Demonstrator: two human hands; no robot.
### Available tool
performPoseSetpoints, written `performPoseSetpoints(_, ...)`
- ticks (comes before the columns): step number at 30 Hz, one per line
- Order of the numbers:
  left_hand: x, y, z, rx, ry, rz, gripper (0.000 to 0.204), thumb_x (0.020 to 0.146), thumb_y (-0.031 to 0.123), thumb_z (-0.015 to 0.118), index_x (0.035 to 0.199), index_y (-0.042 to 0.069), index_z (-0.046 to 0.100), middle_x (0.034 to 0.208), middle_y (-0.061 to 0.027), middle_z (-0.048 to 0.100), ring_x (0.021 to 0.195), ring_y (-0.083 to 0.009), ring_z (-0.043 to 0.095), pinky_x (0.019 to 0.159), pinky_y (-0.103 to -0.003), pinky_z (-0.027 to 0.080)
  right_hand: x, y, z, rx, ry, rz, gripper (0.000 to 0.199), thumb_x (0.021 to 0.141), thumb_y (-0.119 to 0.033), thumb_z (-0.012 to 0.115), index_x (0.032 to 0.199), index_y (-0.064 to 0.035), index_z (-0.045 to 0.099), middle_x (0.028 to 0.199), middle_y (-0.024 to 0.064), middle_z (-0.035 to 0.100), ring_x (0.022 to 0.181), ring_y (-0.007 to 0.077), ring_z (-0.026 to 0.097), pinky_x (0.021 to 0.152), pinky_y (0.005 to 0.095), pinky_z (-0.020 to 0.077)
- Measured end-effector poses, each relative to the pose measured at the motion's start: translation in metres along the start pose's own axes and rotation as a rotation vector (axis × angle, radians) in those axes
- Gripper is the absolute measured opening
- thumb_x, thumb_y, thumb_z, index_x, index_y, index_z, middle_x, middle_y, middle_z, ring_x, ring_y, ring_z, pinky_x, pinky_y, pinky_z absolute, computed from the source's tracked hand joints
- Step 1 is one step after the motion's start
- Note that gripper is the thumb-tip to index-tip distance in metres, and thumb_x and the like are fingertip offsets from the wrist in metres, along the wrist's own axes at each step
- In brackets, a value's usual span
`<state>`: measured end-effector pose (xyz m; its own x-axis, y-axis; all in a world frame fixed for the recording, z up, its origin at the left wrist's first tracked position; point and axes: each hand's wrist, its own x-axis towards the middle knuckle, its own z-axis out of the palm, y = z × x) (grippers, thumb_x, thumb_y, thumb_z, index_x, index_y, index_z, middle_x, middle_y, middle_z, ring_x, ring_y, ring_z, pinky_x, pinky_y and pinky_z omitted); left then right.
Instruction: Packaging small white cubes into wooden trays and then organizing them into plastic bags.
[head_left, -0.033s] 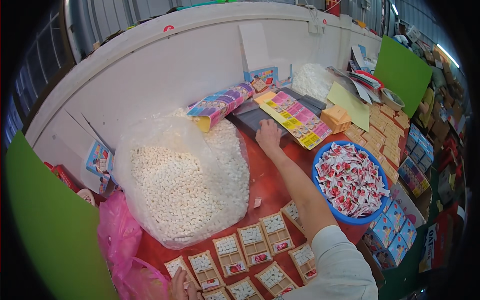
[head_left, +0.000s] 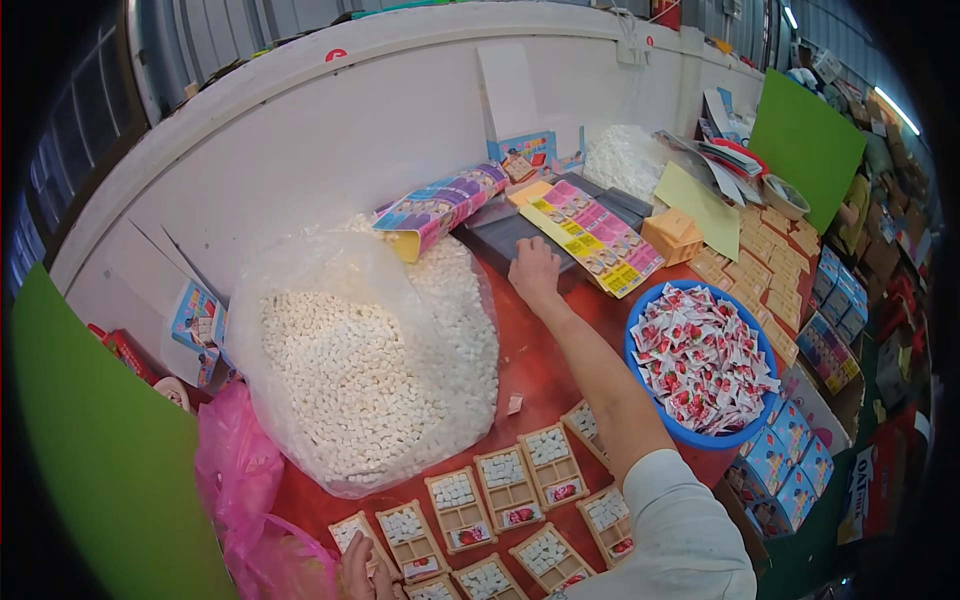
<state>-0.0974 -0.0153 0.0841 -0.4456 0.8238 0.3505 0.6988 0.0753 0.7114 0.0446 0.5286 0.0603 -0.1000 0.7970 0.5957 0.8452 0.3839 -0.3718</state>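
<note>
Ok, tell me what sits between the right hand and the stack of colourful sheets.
Nothing visible. The right hand rests on the dark grey tray, just beside the stack of colourful sheets, with only bare tray between them.

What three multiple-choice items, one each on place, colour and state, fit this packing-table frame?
1. Where does the right hand rest?
A. in the blue bowl
B. on the dark tray beside the yellow card strip
C. inside the plastic bag

2. What colour is the bowl that holds the red-and-white sachets?
A. blue
B. green
C. white

3. How is the big plastic bag of white pieces?
A. tied shut
B. empty
C. open and full

Answers:
1 B, the palm lies flat on the dark tray next to the card strip.
2 A, its rim is blue.
3 C, its mouth gapes over heaped pieces.
</note>
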Motion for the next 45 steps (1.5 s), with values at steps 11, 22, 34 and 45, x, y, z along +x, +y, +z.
performPoseSetpoints(11, 0.022, 0.011, 0.007, -0.048, -0.044, -0.077, 0.033, 0.09, 0.001, 0.052, 0.122, -0.004, 0.054, 0.119, -0.0164, 0.058, 0.11, -0.0258, 0.056, 0.091, -0.032, 0.046, 0.01, -0.014, 0.014, -0.107, -0.059, -0.075, 0.033, 0.076, -0.017, 0.061, 0.108, -0.0069, 0.055, 0.112, 0.0104, 0.05, 0.108, 0.0274, 0.049, 0.088, 0.0437, 0.0371)
performPoseSetpoints(22, 0.009, -0.002, 0.042, -0.153, -0.172, -0.036, 0.031, 0.09, 0.0, 0.053, 0.12, -0.004, 0.056, 0.11, -0.0143, 0.063, 0.102, -0.0208, 0.061, 0.086, -0.031, 0.048, -0.025, 0.046, 0.003, 0.204, 0.019, 0.645, 0.07, 0.079, -0.017, 0.063, 0.138, -0.0036, 0.029, 0.146, 0.0167, 0.026, 0.129, 0.0352, 0.035, 0.098, 0.0537, 0.0375)
performPoseSetpoints(34, -0.009, -0.022, 0.049, -0.264, -0.209, -0.091, 0.03, 0.093, 0.0, 0.05, 0.123, -0.002, 0.054, 0.114, -0.0137, 0.057, 0.098, -0.02, 0.061, 0.069, -0.031, 0.061, -0.03, 0.068, 0.028, 0.33, 0.275, 0.613, 0.066, 0.077, -0.002, 0.053, 0.14, -0.0067, 0.03, 0.147, 0.0133, 0.024, 0.121, 0.0405, 0.04, 0.098, 0.0459, 0.0402)
performPoseSetpoints(45, -0.016, -0.031, 0.05, -0.287, -0.196, -0.117, 0.03, 0.093, 0.002, 0.051, 0.123, 0.0, 0.055, 0.116, -0.0124, 0.057, 0.099, -0.0185, 0.06, 0.071, -0.029, 0.06, -0.054, 0.074, 0.006, 0.158, 0.019, 0.447, 0.023, 0.081, -0.011, 0.054, 0.101, -0.0042, 0.061, 0.128, 0.0156, 0.045, 0.109, 0.0393, 0.049, 0.092, 0.0454, 0.0437)
